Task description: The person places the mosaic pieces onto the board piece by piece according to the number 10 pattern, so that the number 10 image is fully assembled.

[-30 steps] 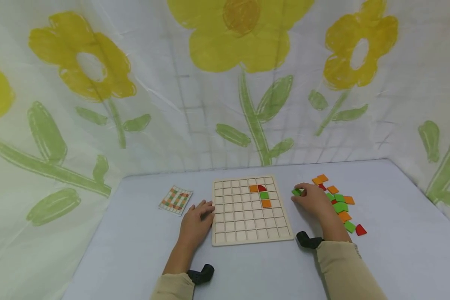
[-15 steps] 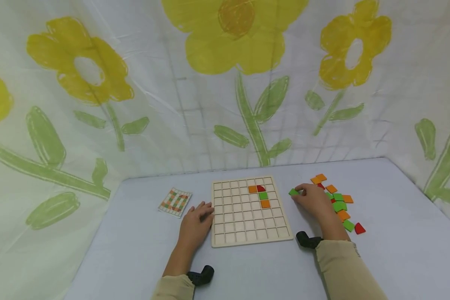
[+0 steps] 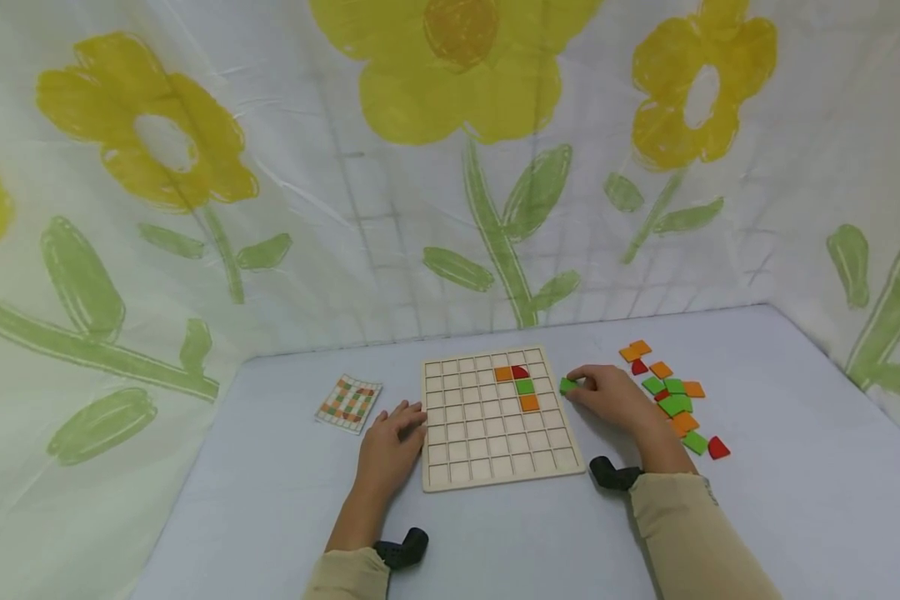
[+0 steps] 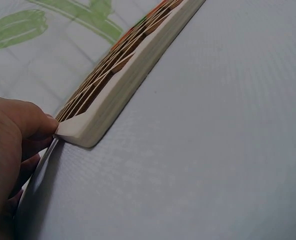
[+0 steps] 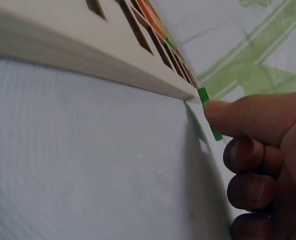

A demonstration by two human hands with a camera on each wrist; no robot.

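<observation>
While the green tile (image 3: 567, 385) sat pinched in the right hand (image 3: 607, 398), thumb and fingers curled round it, it was just off the right edge of the wooden grid board (image 3: 495, 454), low over the desk (image 3: 270, 517). Right wrist view: tile (image 5: 204, 96) at the board's edge (image 5: 88, 55), touching or nearly so; can't tell which. Left hand (image 3: 390, 442) lay at the board's left edge, fingers loosely bent, thumb tip against the corner (image 4: 68, 131), gripping nothing. Board had four tiles seated near its top right: orange (image 3: 504, 374), red (image 3: 521, 372), green (image 3: 525, 387), orange (image 3: 528, 403). Loose pile of tiles (image 3: 675, 400) lay right of the right hand. Pattern card (image 3: 349, 401) lay left of the board.
</observation>
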